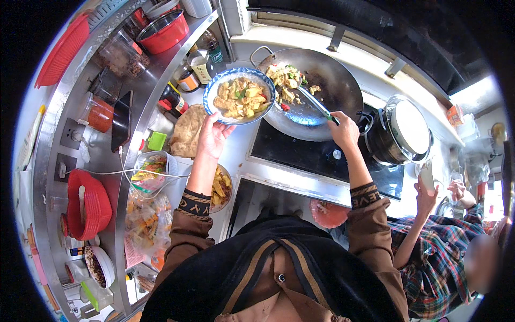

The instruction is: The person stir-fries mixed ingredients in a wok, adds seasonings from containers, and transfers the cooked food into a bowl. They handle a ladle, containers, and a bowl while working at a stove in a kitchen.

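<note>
My left hand (216, 135) grips the near rim of a blue-and-white bowl (207, 93), tilted slightly by the wok's left edge. Cooked food in yellowish pieces (243, 98), with bits of green and red, fills the bowl. In my right hand (345, 129) is the handle of a metal spatula or ladle (316, 102), whose head is partly hidden in the food. A large steel wok (338, 76) sits on the black cooktop (297, 147). More of the same food (283, 76) lies at the wok's left side, with scraps spread across its bottom.
Steel shelving (161, 86) along the left carries jars, a red pot (163, 32) and a phone (122, 120). Sauce bottles (200, 64) stand behind the bowl. Right of the wok are stacked pots (386, 133). A person in a plaid shirt (438, 257) holds a pale dish (430, 173).
</note>
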Motion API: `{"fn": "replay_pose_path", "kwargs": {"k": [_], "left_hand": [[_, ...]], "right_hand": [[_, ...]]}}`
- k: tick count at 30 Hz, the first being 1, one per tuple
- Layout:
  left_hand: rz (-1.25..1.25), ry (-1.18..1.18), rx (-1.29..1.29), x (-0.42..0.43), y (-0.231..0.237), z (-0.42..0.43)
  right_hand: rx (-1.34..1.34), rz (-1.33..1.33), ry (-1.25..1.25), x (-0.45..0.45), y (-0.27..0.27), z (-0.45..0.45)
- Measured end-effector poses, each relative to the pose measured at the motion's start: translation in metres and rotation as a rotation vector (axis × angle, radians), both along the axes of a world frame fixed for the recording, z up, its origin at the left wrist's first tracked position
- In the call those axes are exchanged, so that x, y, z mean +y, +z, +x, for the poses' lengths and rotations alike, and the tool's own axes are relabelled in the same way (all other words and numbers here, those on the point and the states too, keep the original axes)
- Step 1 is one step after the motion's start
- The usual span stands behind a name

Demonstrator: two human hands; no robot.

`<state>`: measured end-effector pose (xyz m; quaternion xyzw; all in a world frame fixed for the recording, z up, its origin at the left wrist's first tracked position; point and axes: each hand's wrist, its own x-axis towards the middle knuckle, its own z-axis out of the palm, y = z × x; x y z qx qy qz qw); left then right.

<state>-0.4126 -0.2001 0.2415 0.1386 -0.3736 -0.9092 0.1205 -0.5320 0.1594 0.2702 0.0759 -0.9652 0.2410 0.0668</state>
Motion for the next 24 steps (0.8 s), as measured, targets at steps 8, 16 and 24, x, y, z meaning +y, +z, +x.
{"fn": "replay_pose_path", "kwargs": {"k": [8, 16, 24], "left_hand": [[0.026, -0.032, -0.027, 0.025, 0.001, -0.022], [0.114, -0.126, 0.029, 0.071, 0.012, -0.053], [0.114, -0.167, 0.076, 0.092, 0.018, -0.063]], "right_hand": [[0.050, -0.036, -0.025, 0.058, 0.057, 0.041], [0.133, -0.049, 0.038, 0.064, 0.153, 0.099], [0.643, 0.311, 0.208, 0.051, 0.162, 0.132]]}}
